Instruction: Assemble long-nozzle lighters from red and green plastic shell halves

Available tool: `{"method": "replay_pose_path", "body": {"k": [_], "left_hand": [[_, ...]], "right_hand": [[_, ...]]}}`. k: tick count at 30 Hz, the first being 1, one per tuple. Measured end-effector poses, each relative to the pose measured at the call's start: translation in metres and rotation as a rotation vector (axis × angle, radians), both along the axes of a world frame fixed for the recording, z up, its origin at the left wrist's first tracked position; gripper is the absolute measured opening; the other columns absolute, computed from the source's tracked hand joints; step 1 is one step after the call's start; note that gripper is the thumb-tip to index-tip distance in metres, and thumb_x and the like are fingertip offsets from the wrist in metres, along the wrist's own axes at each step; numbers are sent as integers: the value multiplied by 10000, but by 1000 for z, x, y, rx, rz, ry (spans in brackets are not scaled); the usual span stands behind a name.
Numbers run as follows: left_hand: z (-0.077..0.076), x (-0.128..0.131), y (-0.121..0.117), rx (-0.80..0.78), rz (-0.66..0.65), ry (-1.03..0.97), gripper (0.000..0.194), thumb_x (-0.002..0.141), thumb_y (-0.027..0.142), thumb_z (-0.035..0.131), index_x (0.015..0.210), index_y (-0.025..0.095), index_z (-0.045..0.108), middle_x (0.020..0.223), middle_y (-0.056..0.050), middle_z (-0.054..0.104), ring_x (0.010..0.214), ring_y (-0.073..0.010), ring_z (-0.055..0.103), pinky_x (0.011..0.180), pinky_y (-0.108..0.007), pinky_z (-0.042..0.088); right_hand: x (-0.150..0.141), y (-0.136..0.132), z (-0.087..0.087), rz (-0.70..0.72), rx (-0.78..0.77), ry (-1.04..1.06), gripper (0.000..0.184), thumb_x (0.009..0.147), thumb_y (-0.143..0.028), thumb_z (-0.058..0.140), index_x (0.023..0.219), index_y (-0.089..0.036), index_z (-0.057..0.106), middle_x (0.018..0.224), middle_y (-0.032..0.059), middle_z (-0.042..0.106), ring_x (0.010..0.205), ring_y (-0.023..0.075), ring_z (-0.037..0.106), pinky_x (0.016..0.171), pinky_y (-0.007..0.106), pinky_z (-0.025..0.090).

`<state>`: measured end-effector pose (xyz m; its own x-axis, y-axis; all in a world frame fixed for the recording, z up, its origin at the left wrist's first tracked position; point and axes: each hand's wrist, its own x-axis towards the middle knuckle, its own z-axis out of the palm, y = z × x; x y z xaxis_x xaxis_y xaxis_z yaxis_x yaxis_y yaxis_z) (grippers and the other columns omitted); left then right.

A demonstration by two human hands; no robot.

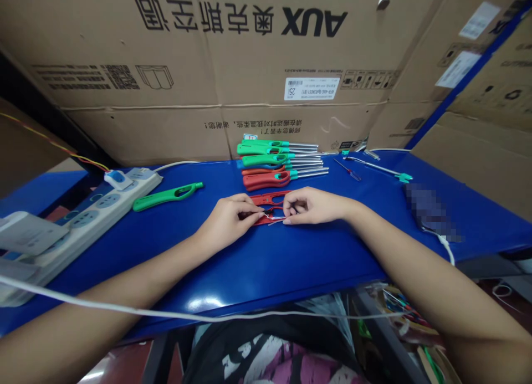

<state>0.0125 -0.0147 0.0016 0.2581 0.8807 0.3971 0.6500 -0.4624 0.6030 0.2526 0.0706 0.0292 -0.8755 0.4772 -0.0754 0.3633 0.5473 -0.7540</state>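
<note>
Two red lighter shell halves (261, 199) lie on the blue table, one behind the other, with small dark parts and thin white wires at the nearer one. My left hand (233, 220) pinches at the nearer half's left side, thumb and forefinger together on a small dark part. At its right side, my right hand (310, 206) has curled fingers, with thumb and forefinger closed by the thin wires. What exactly sits between those fingertips is too small to make out. Just behind them lies a stack of gas lighters (266, 179), red, green and orange with metal tubes.
A green lighter body (168, 196) and a long white power strip (89, 215) lie to the left. Rightward are a screwdriver (348, 169), a metal lighter tube (378, 167) and a blurred dark object on a white cable. A white cord (174, 316) crosses in front; cardboard stands behind.
</note>
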Motion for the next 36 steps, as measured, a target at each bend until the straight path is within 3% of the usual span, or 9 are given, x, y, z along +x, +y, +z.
{"method": "replay_pose_path", "body": {"k": [11,23,30,36], "left_hand": [[-4,11,2,-21,79,-40,109,876,213,688,837,186,787,794,-22,705,647,-128,596,633,-249,474],[3,4,-2,84,-42,145,114,903,135,658,876,148,768,836,-44,694,734,-145,647,684,-243,499],[4,2,-1,139,-93,518,235,996,179,507,950,126,731,918,-83,680,838,-196,666,737,-292,518],[17,8,-12,112,-38,733,283,1016,238,469,928,149,724,895,-73,667,795,-200,666,674,-290,507]], "right_hand": [[0,0,-3,28,58,5,258,833,-397,700,824,-144,650,717,-27,527,624,85,438,586,225,364],[0,2,-6,20,27,17,270,832,-408,711,819,-147,646,693,-30,512,607,82,431,560,219,355],[0,3,-6,22,45,19,260,833,-394,710,802,-145,641,676,-35,494,603,81,430,555,219,352],[0,3,-6,16,48,22,248,831,-381,712,796,-147,639,663,-37,501,596,82,427,555,222,350]]}}
